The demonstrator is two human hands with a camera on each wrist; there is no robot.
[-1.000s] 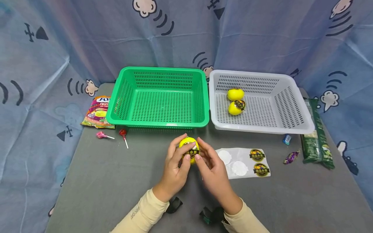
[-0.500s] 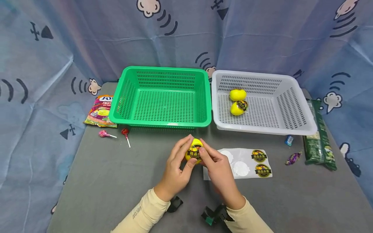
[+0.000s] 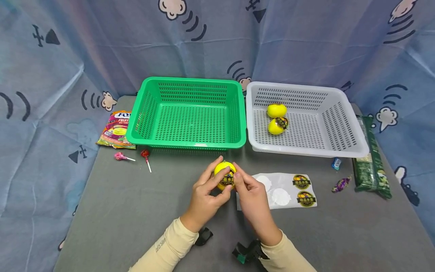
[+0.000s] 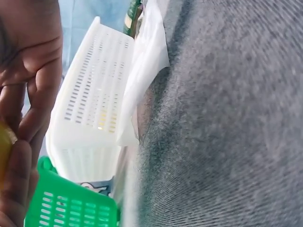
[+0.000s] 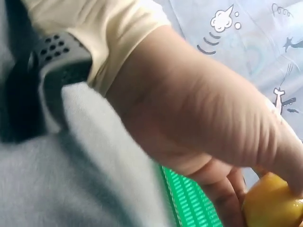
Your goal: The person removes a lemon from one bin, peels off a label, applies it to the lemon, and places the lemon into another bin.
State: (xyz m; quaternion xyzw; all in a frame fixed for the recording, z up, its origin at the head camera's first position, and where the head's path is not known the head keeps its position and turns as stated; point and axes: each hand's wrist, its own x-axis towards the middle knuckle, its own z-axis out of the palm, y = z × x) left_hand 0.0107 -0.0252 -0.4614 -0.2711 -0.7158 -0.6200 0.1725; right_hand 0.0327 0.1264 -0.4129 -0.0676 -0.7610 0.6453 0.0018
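Note:
Both hands hold a yellow lemon [image 3: 220, 166] above the table, just in front of the baskets. On the lemon's upper face is a round black-and-gold sticker [image 3: 227, 180], partly covered by fingers. My left hand [image 3: 204, 194] grips the lemon from the left, with its index finger lying over the sticker. From the other side my right hand [image 3: 254, 196] grips it, thumb at the sticker's right edge. The right wrist view shows the lemon [image 5: 272, 203] between thumb and fingers. A white sticker sheet [image 3: 283, 179], bearing two stickers and bare round spots, lies partly behind the right hand.
A green basket [image 3: 187, 145] and a white basket [image 3: 306, 151] stand at the back; the white one holds two lemons [image 3: 276, 110]. Two lollipops [image 3: 145, 153] and a candy bag [image 3: 115, 130] lie left. Wrapped candies [image 3: 341, 184] and a green packet [image 3: 372, 162] lie right.
The right thumb has moved up along the sticker's edge. The left index finger lifted off the sticker, then came back onto it. The lemon has turned slightly in the hands.

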